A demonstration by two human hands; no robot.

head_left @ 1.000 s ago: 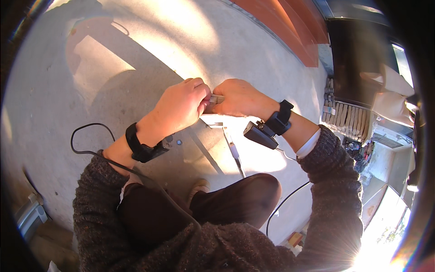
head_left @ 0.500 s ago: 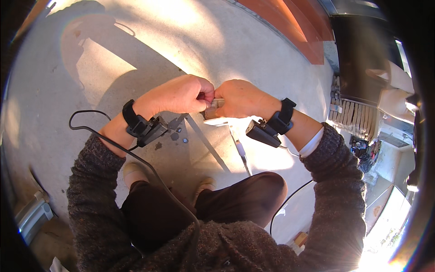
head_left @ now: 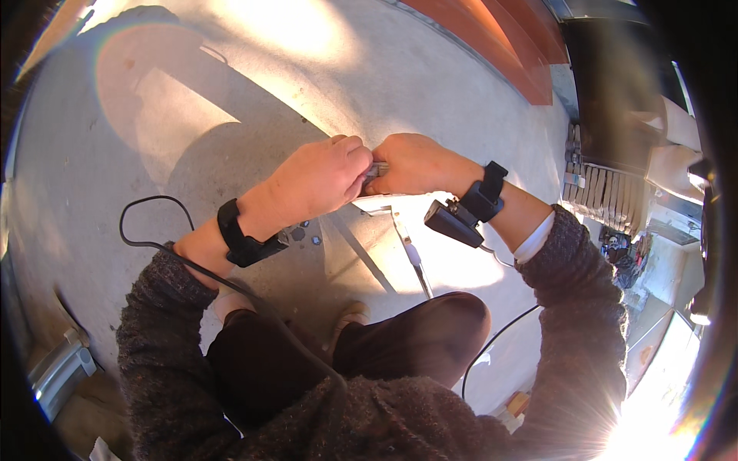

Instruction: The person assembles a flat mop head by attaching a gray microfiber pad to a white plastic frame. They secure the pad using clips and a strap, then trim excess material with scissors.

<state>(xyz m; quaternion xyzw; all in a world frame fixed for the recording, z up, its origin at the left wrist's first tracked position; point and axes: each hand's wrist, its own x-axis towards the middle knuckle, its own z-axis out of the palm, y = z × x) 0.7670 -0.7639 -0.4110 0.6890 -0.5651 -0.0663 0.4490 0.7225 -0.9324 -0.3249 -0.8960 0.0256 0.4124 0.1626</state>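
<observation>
Close together in front of my knees, both hands work at a small pale grey piece (head_left: pixel 377 170) whose kind I cannot make out. My right hand (head_left: pixel 419 164) pinches it between thumb and curled fingers. Against its left end, my left hand (head_left: pixel 323 175) is closed with the back of the hand up, its fingertips largely hidden. Just below the hands is the edge of a white plate (head_left: pixel 375 204) with a thin metal leg (head_left: pixel 410 252) under it. Each wrist carries a black strap with a dark box, such as the right box (head_left: pixel 453 223).
A black cable (head_left: pixel 158 198) loops beside my left forearm. Several small dark bits (head_left: pixel 306 234) lie on the concrete floor (head_left: pixel 254 84). Orange-brown panels (head_left: pixel 492 46) stand far right, near stacked pale slats (head_left: pixel 605 200). A grey-blue plastic frame (head_left: pixel 64 375) is at lower left.
My left hand has turned, its back now hiding its fingertips, and its wrist box has rotated. The grey piece has shifted slightly right. My right hand has barely moved.
</observation>
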